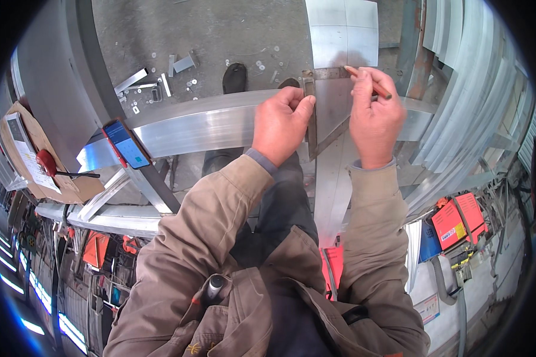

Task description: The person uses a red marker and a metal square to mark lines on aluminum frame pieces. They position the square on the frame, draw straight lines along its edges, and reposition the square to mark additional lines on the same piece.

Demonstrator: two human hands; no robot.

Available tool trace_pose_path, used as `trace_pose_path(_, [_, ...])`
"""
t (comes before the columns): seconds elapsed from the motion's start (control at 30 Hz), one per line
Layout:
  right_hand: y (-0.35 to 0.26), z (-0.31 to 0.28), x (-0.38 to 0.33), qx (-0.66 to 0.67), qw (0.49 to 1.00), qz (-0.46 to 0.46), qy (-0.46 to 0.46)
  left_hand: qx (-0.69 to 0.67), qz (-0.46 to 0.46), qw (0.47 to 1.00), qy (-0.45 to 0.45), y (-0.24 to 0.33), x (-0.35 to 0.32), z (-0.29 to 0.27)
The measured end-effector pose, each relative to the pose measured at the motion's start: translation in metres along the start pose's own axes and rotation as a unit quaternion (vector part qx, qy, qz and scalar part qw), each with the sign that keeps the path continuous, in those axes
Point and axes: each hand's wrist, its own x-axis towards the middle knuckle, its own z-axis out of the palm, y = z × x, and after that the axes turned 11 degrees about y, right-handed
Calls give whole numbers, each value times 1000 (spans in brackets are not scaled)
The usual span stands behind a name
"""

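Observation:
A long flat silver metal piece (344,44) runs away from me, with thin lines on its far part. Across it lies a triangular metal square (312,140), its thick edge along the left side of the piece. My left hand (280,124) is closed in a pinch on that thick edge, thumb and forefinger together. In my right hand (375,122) is a reddish pencil (383,92). Its tip meets the far edge of the square, at the right end. Both forearms wear brown sleeves.
A wide aluminium beam (190,132) crosses under the work. On the left lie a phone (126,144) and a cardboard piece (80,187) with papers. Metal offcuts (131,80) litter the floor. Long profiles (458,119) are stacked right; red-orange machines (458,220) stand nearer.

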Motion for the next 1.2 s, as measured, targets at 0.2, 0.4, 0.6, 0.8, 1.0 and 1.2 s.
trace_pose_path(0.2, [-1, -1, 0, 8, 1000, 2, -6, -2, -3, 1000, -6, 1, 0, 0])
trace_pose_path(0.4, [-20, 16, -9, 18, 998, -55, -31, -1, -4, 1000, -4, 1, 0, 1])
trace_pose_path(0.6, [-6, 4, 4, -18, 998, -48, -28, -1, -20, 1000, -4, -1, 1, 2])
trace_pose_path(0.8, [13, -32, 36, -43, 999, 17, -4, -11, -12, 1000, 8, -3, 0, 3])
trace_pose_path(1.0, [15, -35, 37, -73, 997, 7, -4, -13, -34, 999, 16, 4, -1, 2])
trace_pose_path(1.2, [-1, -10, 18, -68, 996, -50, -17, -20, -35, 999, 21, 3, -1, 3])
